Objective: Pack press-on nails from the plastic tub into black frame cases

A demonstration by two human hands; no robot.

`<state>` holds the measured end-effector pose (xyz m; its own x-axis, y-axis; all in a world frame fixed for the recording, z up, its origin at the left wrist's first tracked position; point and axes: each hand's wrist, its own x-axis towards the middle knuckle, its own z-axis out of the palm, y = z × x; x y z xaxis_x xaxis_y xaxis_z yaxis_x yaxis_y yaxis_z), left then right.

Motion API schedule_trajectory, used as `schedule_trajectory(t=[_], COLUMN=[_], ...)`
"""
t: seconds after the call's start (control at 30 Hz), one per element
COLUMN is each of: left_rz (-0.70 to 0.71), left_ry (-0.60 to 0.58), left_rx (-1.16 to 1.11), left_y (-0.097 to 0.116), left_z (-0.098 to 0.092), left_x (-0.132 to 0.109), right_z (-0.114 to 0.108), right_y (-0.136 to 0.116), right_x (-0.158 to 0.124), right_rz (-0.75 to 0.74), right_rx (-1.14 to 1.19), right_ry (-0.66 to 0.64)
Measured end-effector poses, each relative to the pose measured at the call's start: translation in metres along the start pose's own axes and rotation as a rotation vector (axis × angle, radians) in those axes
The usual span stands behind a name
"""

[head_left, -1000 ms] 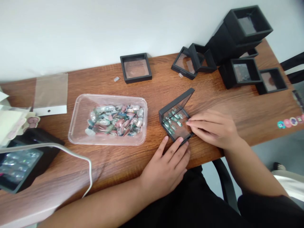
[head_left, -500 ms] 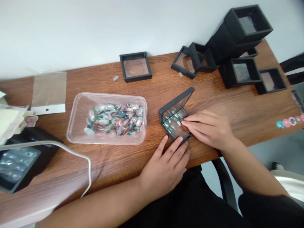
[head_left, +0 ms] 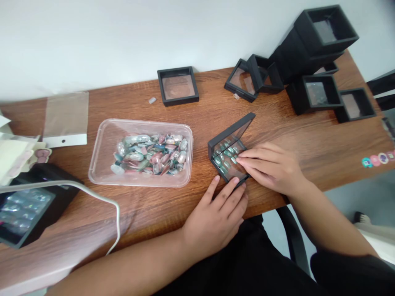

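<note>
A small black-framed display case [head_left: 232, 130] stands on the wooden table with its clear lid tilted up. Inside it lie several glossy green press-on nails [head_left: 227, 153]. My right hand [head_left: 273, 168] reaches in from the right, its thumb and fingers pinched on one green press-on nail [head_left: 233, 160] over the case's film. At the case's front edge rests my left hand [head_left: 216, 220], fingers spread, the fingertips touching or right beside the frame. To the left is a clear plastic tub [head_left: 94, 164] holding many loose press-on nails [head_left: 154, 155] in green, pink and blue.
Black frame cases [head_left: 311, 37] are stacked at the back right, with more [head_left: 179, 100] along the wall. Small clear pieces [head_left: 152, 100] lie beside them. On the left are a clear bag [head_left: 66, 117], a white cable [head_left: 115, 222] and a dark case of nails [head_left: 58, 201].
The whole view has shifted slightly, so things sit a little further right. Both hands keep almost the same pose at the case.
</note>
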<state>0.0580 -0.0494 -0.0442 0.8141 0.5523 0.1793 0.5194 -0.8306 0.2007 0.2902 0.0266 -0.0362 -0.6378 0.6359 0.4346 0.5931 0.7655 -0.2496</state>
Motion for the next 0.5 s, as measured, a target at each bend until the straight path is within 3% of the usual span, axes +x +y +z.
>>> schedule_trajectory(t=[0.17, 0.3, 0.43, 0.5], left_rz=[-0.003, -0.005, -0.001, 0.001], left_ry=[0.008, -0.009, -0.024, -0.015], left_rx=[0.006, 0.011, 0.014, 0.015], left_y=[0.001, 0.003, 0.004, 0.004], left_z=[0.000, 0.000, 0.001, 0.001], left_x=[-0.001, -0.002, -0.003, -0.003], right_z=[0.001, -0.004, -0.028, -0.048], right_y=[0.002, -0.001, -0.009, -0.013], right_x=[0.001, 0.003, 0.015, 0.031], right_rz=[0.025, 0.073, 0.076, -0.037], right_rx=[0.059, 0.192, 0.163, 0.121], right_ry=[0.005, 0.102, 0.196, 0.207])
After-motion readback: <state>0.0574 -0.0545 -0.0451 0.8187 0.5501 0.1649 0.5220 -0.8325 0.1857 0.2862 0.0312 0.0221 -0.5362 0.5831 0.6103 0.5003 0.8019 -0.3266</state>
